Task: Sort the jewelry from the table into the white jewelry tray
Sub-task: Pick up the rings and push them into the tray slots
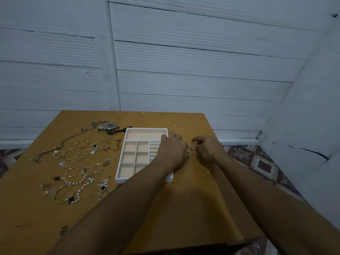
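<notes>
The white jewelry tray [146, 129] with beige compartments sits mid-table. Several rings [154, 146] stand in its slotted right section. My left hand [173, 150] lies over that section, fingers bent down, and its palm side is hidden. Just right of the tray, my right hand [207, 150] pinches a small ring [192, 147] with curled fingers. Another ring [188, 153] lies between the two hands. Left of the tray lie a watch [108, 126], a long chain necklace [64, 142], bangles [72, 154], a pearl necklace [79, 181] and dangling earrings [103, 188].
The brown wooden table [184, 208] ends close to the right of my right hand and at the bottom of the view. A small dark piece [63, 230] lies near the front left. White panelled walls stand behind and to the right.
</notes>
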Available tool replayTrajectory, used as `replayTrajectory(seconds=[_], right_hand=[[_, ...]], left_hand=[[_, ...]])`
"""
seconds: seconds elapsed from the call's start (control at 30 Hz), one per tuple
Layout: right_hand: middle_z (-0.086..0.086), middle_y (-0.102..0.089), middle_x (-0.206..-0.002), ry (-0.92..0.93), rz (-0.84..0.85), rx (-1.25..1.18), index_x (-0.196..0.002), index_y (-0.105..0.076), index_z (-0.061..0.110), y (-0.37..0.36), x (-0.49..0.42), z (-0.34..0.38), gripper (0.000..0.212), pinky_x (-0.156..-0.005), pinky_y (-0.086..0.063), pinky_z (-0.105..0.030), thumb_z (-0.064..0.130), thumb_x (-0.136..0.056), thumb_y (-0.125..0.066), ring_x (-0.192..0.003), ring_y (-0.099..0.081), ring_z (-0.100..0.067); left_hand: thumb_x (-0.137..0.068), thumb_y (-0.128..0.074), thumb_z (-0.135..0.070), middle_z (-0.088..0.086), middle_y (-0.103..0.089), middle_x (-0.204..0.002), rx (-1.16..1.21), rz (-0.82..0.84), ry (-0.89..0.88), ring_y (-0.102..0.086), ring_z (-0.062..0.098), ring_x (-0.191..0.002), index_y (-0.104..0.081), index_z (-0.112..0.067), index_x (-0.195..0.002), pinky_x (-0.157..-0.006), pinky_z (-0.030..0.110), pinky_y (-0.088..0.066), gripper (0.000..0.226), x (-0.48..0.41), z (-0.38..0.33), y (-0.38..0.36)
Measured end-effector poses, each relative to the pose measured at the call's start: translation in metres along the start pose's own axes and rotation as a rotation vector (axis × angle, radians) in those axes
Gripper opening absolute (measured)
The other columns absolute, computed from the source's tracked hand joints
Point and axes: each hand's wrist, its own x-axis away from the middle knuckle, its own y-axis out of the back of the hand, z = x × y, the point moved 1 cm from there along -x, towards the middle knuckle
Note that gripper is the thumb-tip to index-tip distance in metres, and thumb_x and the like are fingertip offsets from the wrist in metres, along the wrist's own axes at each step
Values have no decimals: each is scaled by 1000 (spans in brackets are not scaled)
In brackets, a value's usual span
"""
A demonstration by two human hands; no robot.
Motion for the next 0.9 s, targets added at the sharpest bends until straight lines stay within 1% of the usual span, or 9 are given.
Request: replayTrajectory(seconds=[0.1,0.23,0.37,0.57,0.63,0.7,0.77,0.9], right_hand=[[-2,-62,-129,29,70,34,-130,-59,29,-2,-5,4,34,-92,-50,-37,25,-97,-51,-111,-58,-23],[-2,-62,-129,44,130,112,-129,-60,28,-2,-9,5,34,-95,-50,-39,28,-97,-52,-112,-57,-23],[-1,-64,-125,46,125,133,-123,-65,26,-3,-10,7,29,-95,-50,-41,24,-97,-52,-110,-58,-22],[-2,-64,-118,65,93,141,-116,-66,21,-3,-9,7,24,-92,-50,-41,20,-96,-52,-105,-57,-22],[-3,-64,-115,82,86,133,-114,-66,18,-3,-9,7,22,-86,-49,-35,18,-96,-53,-99,-56,-20],[-5,-64,-110,94,85,100,-112,-65,14,-3,-8,7,21,-75,-43,-28,15,-96,-52,-90,-53,-17],[-6,-64,-106,100,67,66,-110,-65,13,-2,-7,7,20,-71,-39,-26,14,-96,-51,-86,-52,-17],[-4,-64,-102,92,-23,-30,-107,-63,15,3,-6,2,17,-67,-43,-27,16,-96,-51,-84,-56,-17]], left_hand=[[-96,-44,-44,3,-58,-123,-45,13,-30,-40,25,-120,-63,-23,-120,-97,44,-31,37,-2,-4,-4],[-97,-45,-43,3,-58,-122,-51,8,-42,-40,25,-121,-62,-23,-122,-100,44,-29,36,-3,-5,-6],[-98,-43,-41,5,-59,-122,-39,-7,-45,-41,25,-120,-61,-20,-122,-101,44,-29,37,-5,-3,-8],[-98,-41,-35,8,-57,-122,4,-34,-41,-42,27,-118,-55,-16,-122,-100,43,-30,33,-6,-6,-12],[-98,-41,-33,7,-59,-122,35,-40,-44,-43,27,-116,-51,-16,-122,-99,43,-30,30,-6,-7,-13],[-99,-42,-31,7,-62,-119,63,-48,-51,-44,27,-114,-51,-17,-120,-98,42,-30,28,-6,-8,-14],[-98,-42,-30,6,-64,-116,96,-69,-59,-46,26,-111,-52,-18,-118,-98,42,-31,25,-6,-8,-14],[-97,-49,-33,3,-66,-109,226,-80,-66,-49,25,-107,-57,-24,-112,-97,42,-32,20,-3,-8,-14]])
